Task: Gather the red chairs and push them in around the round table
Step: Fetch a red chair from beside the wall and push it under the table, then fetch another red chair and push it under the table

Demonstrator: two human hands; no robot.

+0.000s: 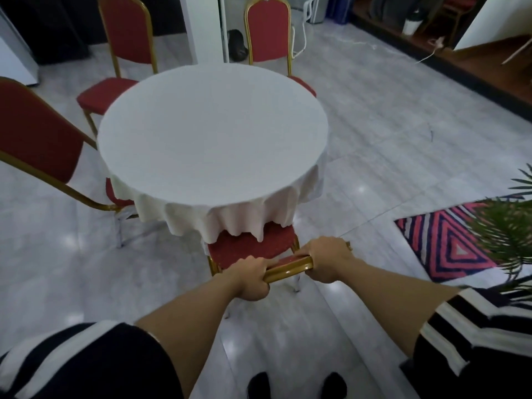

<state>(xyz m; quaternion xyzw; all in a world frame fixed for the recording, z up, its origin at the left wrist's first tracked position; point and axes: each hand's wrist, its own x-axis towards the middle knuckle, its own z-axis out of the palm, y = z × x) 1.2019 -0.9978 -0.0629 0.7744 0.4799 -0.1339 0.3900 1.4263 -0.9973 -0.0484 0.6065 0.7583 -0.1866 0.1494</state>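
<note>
Nearest, two striped black-and-white sleeves frame bare forearms that reach forward and converge on the near chair (pixel 253 246). The left hand (pixel 249 279) is clenched over the left end of the chair's gold top rail, knuckles up, fingers curled under; the right hand (pixel 326 262) grasps the right end of the same rail, wrist a little higher. The rail (glossy gold metal, rounded) runs left to right with its right end slightly farther off, so the chair faces the table (pixel 213 133), its backrest towards the person. Its red, nubbly fabric seat sits partly under the hanging hem of the white cloth, front edge hidden by the folds. The table is round, covered by a smooth white cloth that falls in soft pleats. To the right lies a rug (pixel 443 240) with pink, navy and white nested triangles, and green palm fronds (pixel 506 226) lean over it. On the left, a second chair (pixel 37 139) has its arched red back tilted across the view, its seat at the table's edge. Farther off, a third chair (pixel 115 64) stands at the far left with most of its seat clear of the table, and a fourth chair (pixel 269 36) at the far side is tucked in close, both facing the table. The floor is polished grey marble-look tile.
</note>
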